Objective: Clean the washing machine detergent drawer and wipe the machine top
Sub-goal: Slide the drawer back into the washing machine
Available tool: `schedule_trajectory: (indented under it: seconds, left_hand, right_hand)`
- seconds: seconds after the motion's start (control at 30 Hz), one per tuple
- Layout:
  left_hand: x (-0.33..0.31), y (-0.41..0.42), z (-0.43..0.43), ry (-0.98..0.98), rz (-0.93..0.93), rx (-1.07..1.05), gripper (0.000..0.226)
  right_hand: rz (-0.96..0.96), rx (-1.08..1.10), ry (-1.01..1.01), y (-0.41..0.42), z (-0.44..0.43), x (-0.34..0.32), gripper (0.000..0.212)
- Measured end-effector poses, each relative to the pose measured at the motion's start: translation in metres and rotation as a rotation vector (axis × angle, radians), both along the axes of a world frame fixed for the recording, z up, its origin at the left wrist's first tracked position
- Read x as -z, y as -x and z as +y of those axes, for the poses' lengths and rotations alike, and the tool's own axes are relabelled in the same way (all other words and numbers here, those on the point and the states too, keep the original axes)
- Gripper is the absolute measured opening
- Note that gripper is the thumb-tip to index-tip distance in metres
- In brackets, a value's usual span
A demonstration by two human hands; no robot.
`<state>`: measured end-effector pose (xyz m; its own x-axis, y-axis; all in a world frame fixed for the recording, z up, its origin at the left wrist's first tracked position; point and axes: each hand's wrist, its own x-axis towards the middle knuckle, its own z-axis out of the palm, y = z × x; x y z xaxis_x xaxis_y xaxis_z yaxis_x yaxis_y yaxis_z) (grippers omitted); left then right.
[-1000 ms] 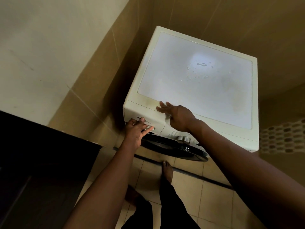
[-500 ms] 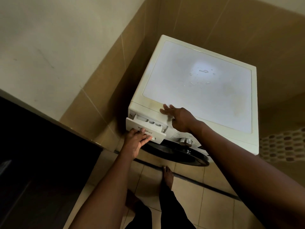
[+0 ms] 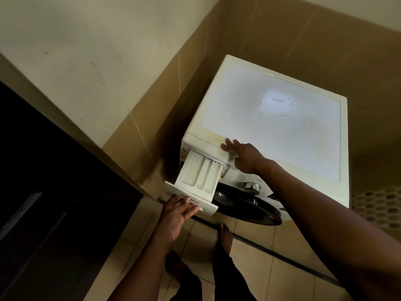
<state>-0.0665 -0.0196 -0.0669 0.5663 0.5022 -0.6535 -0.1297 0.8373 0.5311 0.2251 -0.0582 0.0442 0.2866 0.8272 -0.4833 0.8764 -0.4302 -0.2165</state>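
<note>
Where half a second ago only a sliver showed, the white plastic detergent drawer (image 3: pixel 199 173) now stands pulled far out of the white washing machine (image 3: pixel 191 139), its three long compartments exposed and, I'd say, ready for cleaning. The left hand (image 3: pixel 180 211) grips the drawer's front panel from below, fingers hooked under its lip. The right hand (image 3: pixel 243 155) lies flat, bracing on the front edge of the pale machine top (image 3: pixel 271 131), which carries a few water drops and looks unwiped. The panel reads "W…pool", its middle hidden by fingers; probably Whirlpool. Print beside the silver dial (image 3: pixel 251 187) is too small to read.
</note>
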Motion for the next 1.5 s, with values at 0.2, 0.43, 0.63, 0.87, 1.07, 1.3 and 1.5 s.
schedule_trajectory:
  seconds: [0.2,0.43,0.63,0.87,1.07,1.3,1.5]
  left_hand:
    - [0.003,-0.001,-0.003,-0.004,0.023,-0.024,0.009]
    - [0.005,-0.010,0.003,-0.040,0.072,-0.036,0.014]
    - [0.002,-0.051,0.020,-0.057,0.105,-0.052,0.020]
    - [-0.004,-0.125,0.054,-0.091,0.135,-0.043,0.014]
    - [0.007,-0.141,0.058,-0.052,0.174,-0.027,0.014]
    - [-0.003,-0.131,0.068,-0.142,0.450,0.203,0.030]
    - [-0.039,-0.117,0.079,-0.580,0.606,0.511,0.045]
  right_hand:
    - [-0.002,-0.006,0.000,0.001,-0.001,-0.002,0.077]
    - [0.027,0.011,0.002,0.000,0.001,-0.004,0.077]
    - [0.043,0.030,-0.015,-0.003,0.001,0.001,0.077]
    - [0.095,0.040,-0.043,-0.011,0.000,0.005,0.080]
    - [0.136,0.065,-0.077,-0.013,-0.001,0.004,0.076]
    - [0.177,0.108,-0.097,-0.012,-0.001,0.001,0.074]
    - [0.155,0.124,-0.104,0.000,-0.009,0.004,0.078]
